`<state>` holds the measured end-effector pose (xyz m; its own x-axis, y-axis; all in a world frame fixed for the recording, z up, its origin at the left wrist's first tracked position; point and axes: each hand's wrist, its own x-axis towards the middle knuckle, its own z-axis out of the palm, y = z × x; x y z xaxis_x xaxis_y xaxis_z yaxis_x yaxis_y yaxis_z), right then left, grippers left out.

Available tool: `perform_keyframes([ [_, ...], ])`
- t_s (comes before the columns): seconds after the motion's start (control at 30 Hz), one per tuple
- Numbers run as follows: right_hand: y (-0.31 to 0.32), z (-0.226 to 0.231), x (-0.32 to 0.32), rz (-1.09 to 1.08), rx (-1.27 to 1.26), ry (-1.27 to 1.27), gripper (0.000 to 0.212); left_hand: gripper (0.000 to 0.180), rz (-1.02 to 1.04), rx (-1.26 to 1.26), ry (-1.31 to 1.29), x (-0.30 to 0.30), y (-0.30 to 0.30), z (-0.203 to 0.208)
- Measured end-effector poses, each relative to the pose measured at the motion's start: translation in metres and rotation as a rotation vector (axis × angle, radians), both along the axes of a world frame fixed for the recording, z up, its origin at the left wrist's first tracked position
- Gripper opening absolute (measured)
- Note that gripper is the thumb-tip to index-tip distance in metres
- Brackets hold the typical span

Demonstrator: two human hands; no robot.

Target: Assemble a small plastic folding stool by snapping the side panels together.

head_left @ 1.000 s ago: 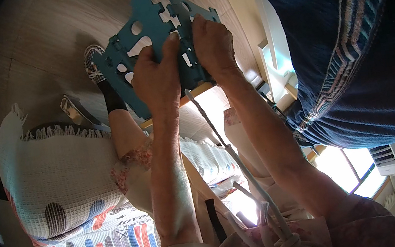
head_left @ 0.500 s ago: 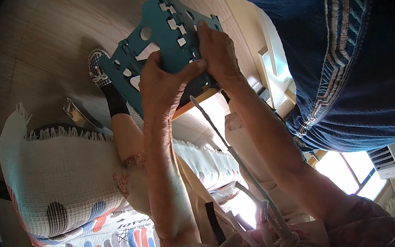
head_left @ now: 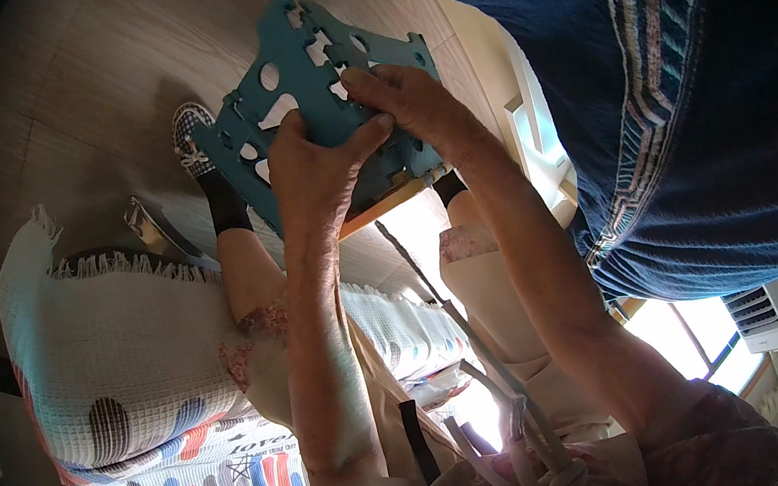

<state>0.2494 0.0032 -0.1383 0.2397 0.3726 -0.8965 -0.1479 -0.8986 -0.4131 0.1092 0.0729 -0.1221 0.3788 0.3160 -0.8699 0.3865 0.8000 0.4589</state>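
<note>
A teal plastic folding stool (head_left: 289,43) with cut-out holes and interlocking hinge teeth is held in front of me, partly folded along its middle ridge. My left hand (head_left: 318,163) is closed on its near left part, the thumb stretched along the surface. My right hand (head_left: 414,105) lies over the right part, its fingertips at the hinge slots along the ridge. The two hands almost meet at the middle. An orange-yellow strip (head_left: 393,203) shows along the stool's near edge. The undersides of both hands are hidden.
On the left is a sofa with a pale fringed cover (head_left: 144,337) and striped cloth. Dark blue fabric with a patterned band (head_left: 653,106) hangs close on the right. My checkered shoe (head_left: 192,136) stands on the wooden floor (head_left: 87,76). Pale cords (head_left: 524,423) dangle before my body.
The stool has shifted slightly left and its right panel shows wider. My right hand has moved left and down, from the right panel's upper part onto the ridge. My left hand barely moved.
</note>
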Motion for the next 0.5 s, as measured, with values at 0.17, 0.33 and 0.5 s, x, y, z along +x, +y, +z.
perform_keyframes([
  [0.17, -0.008, 0.002, -0.01, -0.039, 0.072, -0.144, 0.063, 0.071, -0.228, -0.017, -0.029, -0.008, 0.003, -0.004],
  [0.33, -0.007, 0.004, -0.005, -0.018, 0.021, -0.255, 0.062, 0.064, -0.026, -0.139, -0.082, -0.008, 0.006, -0.002],
  [0.5, 0.002, 0.003, -0.019, -0.108, 0.002, -0.292, 0.06, 0.052, -0.105, 0.076, 0.026, -0.011, 0.001, -0.013],
])
